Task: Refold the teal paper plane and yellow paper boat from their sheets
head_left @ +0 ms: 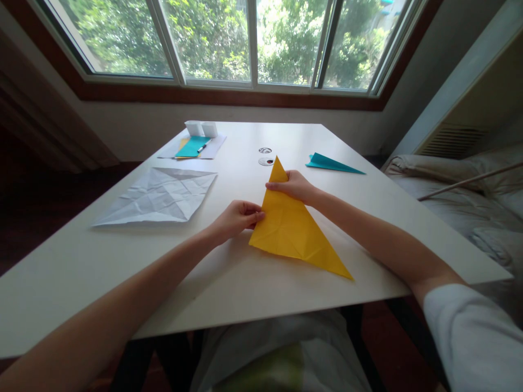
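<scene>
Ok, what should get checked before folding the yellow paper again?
1. Yellow paper lies flat on the white table: ok.
2. Left hand pinches its left edge: ok.
3. Right hand presses near the top point: ok.
4. White creased sheet and teal folded paper lie apart from it, out of the way: ok.
5. Layers line up exactly at the edges: cannot tell.
6. Creases are pressed sharp: cannot tell.
</scene>
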{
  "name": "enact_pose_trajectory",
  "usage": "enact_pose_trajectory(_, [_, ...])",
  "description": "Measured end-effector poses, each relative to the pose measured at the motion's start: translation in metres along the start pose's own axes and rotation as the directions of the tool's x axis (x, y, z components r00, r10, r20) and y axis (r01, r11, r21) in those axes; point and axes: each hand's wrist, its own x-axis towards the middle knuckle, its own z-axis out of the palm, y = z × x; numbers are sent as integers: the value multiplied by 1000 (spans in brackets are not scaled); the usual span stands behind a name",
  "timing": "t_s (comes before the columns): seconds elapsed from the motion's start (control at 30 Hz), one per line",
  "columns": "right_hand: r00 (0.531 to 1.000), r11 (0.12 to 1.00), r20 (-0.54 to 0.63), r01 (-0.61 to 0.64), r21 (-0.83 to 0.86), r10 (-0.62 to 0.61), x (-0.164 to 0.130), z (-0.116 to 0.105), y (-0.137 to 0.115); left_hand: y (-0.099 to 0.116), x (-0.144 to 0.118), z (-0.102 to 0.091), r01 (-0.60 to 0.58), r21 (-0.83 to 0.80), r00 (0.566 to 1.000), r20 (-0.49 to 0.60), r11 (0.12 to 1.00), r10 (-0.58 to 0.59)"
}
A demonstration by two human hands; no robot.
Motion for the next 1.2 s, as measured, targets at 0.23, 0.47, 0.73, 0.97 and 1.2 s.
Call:
enact_pose_trajectory(0.23, [997, 997, -83, 13, 73, -7, 8, -18, -2, -1, 1, -7, 8, 169, 1000, 27, 986, -12])
enact_pose_trajectory(0.47, [998, 996, -59, 15, 93, -9, 15, -26, 8, -6, 5, -12, 39, 156, 999, 24, 987, -43])
enact_pose_trajectory(0.73, [979, 973, 154, -161, 163, 136, 9, -28, 6, -4, 6, -18, 73, 85, 996, -51, 994, -68])
enact_pose_trajectory(0.97, [990, 964, 31, -125, -235, 136, -10, -39, 21, -4, 10, -24, 100, -8, 983, -157, 995, -100])
enact_pose_trajectory(1.2, [928, 312, 211, 308, -899, -307, -46, -5, 26, -4, 4, -17, 14, 234, 980, -197, 972, 33])
